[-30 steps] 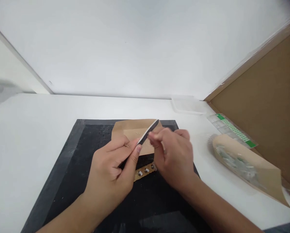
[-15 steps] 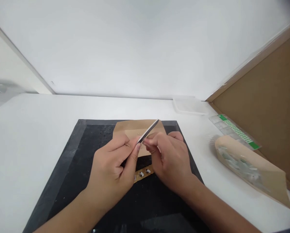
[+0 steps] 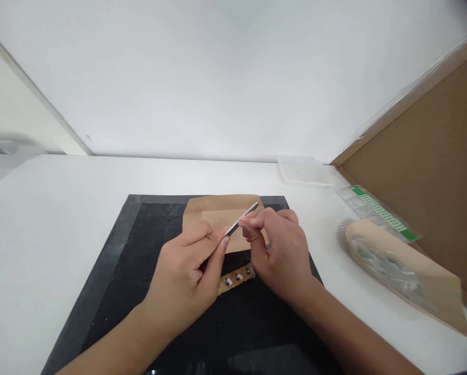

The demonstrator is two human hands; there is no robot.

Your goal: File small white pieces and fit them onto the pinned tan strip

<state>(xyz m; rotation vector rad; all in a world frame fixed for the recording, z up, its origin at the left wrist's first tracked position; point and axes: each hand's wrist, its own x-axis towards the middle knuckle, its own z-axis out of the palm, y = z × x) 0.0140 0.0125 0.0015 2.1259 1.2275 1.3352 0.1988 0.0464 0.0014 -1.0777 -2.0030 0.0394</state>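
Above the black mat, my left hand [image 3: 192, 260] pinches the lower end of a thin, narrow dark strip with a pale edge [image 3: 249, 210], tilted up to the right. My right hand [image 3: 278, 245] is closed in a pinch, its fingertips touching the strip around its middle. Whatever sits between those fingertips is hidden. Below the hands lies a tan band with small silver pieces [image 3: 233, 281], its left part covered by my left hand. Behind them a sheet of brown paper [image 3: 206, 205] rests on the mat, partly hidden.
The black mat [image 3: 120, 291] lies on a white table [image 3: 26, 245]. On the right are a brown paper pouch [image 3: 432, 271] with clear plastic bits, a clear case with green labels [image 3: 382, 211] and a shallow clear tray [image 3: 306, 172]. A brown panel [image 3: 425, 130] borders that side.
My right fingertips have shifted up and to the right along the strip. My left hand has moved slightly right, and more of the tan band's right end shows.
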